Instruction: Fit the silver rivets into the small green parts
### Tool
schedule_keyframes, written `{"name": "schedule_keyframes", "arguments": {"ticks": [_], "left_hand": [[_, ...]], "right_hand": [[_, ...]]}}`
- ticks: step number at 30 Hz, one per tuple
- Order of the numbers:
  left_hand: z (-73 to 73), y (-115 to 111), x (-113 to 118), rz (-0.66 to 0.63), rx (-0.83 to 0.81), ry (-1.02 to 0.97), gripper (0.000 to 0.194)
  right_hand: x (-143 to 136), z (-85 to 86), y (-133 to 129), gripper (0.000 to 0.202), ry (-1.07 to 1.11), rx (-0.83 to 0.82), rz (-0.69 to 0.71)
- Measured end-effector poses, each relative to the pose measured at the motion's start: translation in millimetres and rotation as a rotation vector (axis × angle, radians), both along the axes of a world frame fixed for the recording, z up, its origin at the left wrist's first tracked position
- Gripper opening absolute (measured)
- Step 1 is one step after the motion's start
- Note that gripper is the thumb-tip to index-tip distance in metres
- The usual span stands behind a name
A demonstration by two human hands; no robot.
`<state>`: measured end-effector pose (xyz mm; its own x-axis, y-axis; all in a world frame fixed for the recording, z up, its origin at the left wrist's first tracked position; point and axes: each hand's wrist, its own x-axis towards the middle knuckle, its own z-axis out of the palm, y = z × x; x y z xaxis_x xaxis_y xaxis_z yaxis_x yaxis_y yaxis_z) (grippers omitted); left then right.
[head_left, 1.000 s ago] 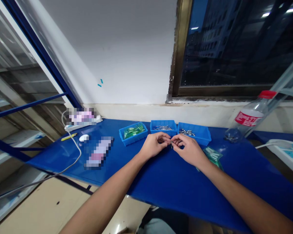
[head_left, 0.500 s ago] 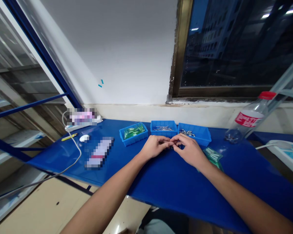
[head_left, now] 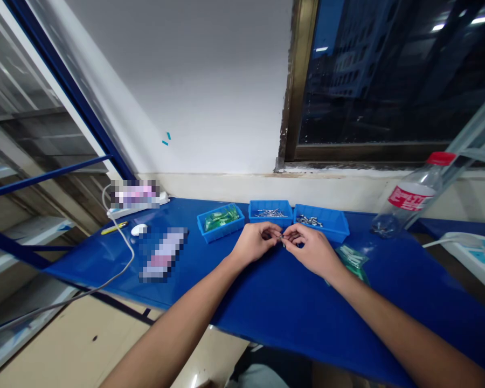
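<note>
My left hand (head_left: 256, 241) and my right hand (head_left: 307, 242) meet fingertip to fingertip above the blue table. Between their pinched fingers is a small metal piece (head_left: 282, 237), too small to name and partly covered by the fingers. Just behind the hands stands a blue bin (head_left: 270, 220) with thin metal pins or screws in it. To its right, a second blue bin (head_left: 335, 233) contains short metal fittings. At the left, another blue bin (head_left: 222, 233) holds green plastic packets (head_left: 220, 216). Beside my right forearm lies a green-and-clear packet (head_left: 353, 258).
A clear bottle with a red cap (head_left: 412, 196) stands at the right rear. Towards the left lie a blurred-out flat object (head_left: 165, 253), a white rounded item (head_left: 139, 230), a yellow cutter (head_left: 113, 228) and a cable (head_left: 132, 253). A power strip (head_left: 475, 253) is at far right.
My fingertips have drawn slightly apart, and a bit of the small metal piece now shows between them. The bins and the bottle stay where they were.
</note>
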<state>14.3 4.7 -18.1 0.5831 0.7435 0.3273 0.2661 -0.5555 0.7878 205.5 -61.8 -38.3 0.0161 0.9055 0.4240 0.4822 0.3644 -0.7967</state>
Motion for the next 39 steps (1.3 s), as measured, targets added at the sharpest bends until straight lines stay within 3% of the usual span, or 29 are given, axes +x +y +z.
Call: {"name": "schedule_keyframes", "arguments": {"ticks": [4,8,11,14,17,21,32,39], "left_hand": [[0.7,-1.7,0.0,-0.004,-0.060,-0.107,0.060],[3.3,-2.3,-2.2,-0.049,0.119,-0.002,0.041],[3.1,-3.6,-0.6,-0.188,0.318,0.141,0.026],[-0.8,-5.0,4.8,-0.296,0.416,0.235,0.030],[-6.3,-4.8,9.8,-0.340,0.450,0.293,0.034],[-10.5,-1.8,10.4,-0.356,0.417,0.326,0.033],[-9.6,6.9,1.7,-0.202,0.421,0.321,0.025],[-10.7,7.6,-1.8,-0.123,0.320,0.261,0.026]], "right_hand": [[-1.1,3.8,-1.3,0.015,-0.032,0.073,0.005],[11.2,14.3,0.5,0.019,-0.248,0.279,-0.106],[32.7,16.8,5.2,0.019,-0.405,0.387,-0.266],[53.7,12.0,9.3,0.023,-0.565,0.373,-0.422],[62.1,7.4,10.0,0.030,-0.638,0.347,-0.491],[53.6,8.2,7.9,0.029,-0.619,0.357,-0.448],[38.1,5.6,6.9,0.021,-0.540,0.318,-0.332],[32.3,11.6,5.0,0.020,-0.461,0.350,-0.219]]}}
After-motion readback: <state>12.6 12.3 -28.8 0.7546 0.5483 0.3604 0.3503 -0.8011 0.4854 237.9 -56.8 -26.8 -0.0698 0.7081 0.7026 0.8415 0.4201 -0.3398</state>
